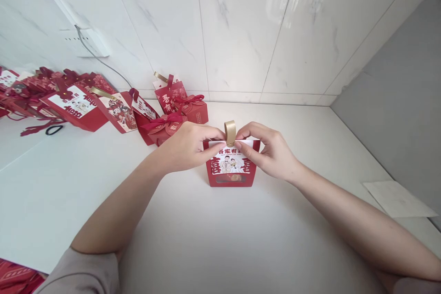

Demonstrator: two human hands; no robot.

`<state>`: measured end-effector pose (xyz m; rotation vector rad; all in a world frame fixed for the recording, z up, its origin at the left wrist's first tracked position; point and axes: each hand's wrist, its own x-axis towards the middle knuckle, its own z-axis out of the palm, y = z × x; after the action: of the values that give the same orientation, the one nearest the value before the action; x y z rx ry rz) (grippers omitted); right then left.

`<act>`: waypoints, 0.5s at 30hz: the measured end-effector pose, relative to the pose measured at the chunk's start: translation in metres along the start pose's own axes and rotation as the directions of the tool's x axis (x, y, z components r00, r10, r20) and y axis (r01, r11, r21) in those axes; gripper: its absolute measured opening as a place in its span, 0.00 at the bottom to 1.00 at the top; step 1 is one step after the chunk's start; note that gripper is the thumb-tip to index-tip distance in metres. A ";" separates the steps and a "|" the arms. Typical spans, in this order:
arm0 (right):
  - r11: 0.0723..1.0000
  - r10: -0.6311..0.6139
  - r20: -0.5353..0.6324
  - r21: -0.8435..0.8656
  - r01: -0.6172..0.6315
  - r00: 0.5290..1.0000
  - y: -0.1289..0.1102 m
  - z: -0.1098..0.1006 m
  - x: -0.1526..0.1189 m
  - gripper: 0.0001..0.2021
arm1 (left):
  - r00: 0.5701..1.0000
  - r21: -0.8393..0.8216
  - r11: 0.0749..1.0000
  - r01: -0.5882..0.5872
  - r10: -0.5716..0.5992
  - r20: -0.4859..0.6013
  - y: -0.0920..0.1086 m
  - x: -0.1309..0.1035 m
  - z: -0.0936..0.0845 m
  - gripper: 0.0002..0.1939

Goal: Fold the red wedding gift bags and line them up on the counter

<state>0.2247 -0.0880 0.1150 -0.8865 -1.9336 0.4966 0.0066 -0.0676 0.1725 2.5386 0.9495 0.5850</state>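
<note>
A red gift box (231,180) stands upright on the white table, its front printed with a cartoon couple and red characters. A small window low on the front shows something round and gold inside. From its top edge rises a gold ribbon loop (229,129). My left hand (193,144) pinches the top edge just left of the loop, thumb in front. On the other side of the loop, my right hand (270,149) pinches the same edge, thumb also in front. Both sets of fingers are closed on the box top.
Behind my left hand are red boxes with bows (191,108). More printed gift boxes (77,108) line the back left. A grey cable (99,59) runs from a wall socket. On the right lies a white sheet (399,197); red packaging (17,278) shows at the lower left.
</note>
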 end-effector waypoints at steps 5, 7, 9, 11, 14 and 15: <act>0.998 -0.048 -0.019 -0.052 0.047 0.999 0.001 0.002 -0.001 0.03 | 0.999 0.106 0.994 -0.033 0.036 -0.030 0.000 -0.002 0.002 0.09; 0.996 -0.059 -0.024 -0.075 0.057 0.998 0.002 0.004 -0.001 0.03 | 0.997 0.153 0.987 -0.046 0.054 -0.046 -0.001 -0.002 0.004 0.10; 0.997 -0.035 -0.029 -0.074 0.032 0.999 0.003 0.006 -0.002 0.04 | 0.996 0.191 0.980 -0.058 0.069 -0.052 0.000 -0.002 0.006 0.10; 0.999 0.012 -0.046 -0.050 -0.014 0.999 0.004 0.008 -0.003 0.05 | 0.996 0.221 0.973 -0.061 0.074 -0.052 0.000 -0.002 0.007 0.10; 0.998 0.065 -0.076 -0.016 -0.066 0.995 0.005 0.011 -0.003 0.06 | 0.994 0.281 0.957 -0.074 0.093 -0.055 0.000 -0.002 0.009 0.10; 0.997 0.072 -0.079 -0.013 -0.074 0.994 0.006 0.011 -0.003 0.06 | 0.992 0.310 0.947 -0.087 0.110 -0.057 0.000 -0.002 0.009 0.11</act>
<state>0.2183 -0.0867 0.1040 -0.9758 -1.8411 0.4828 0.0098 -0.0710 0.1641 2.8729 1.0120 0.6043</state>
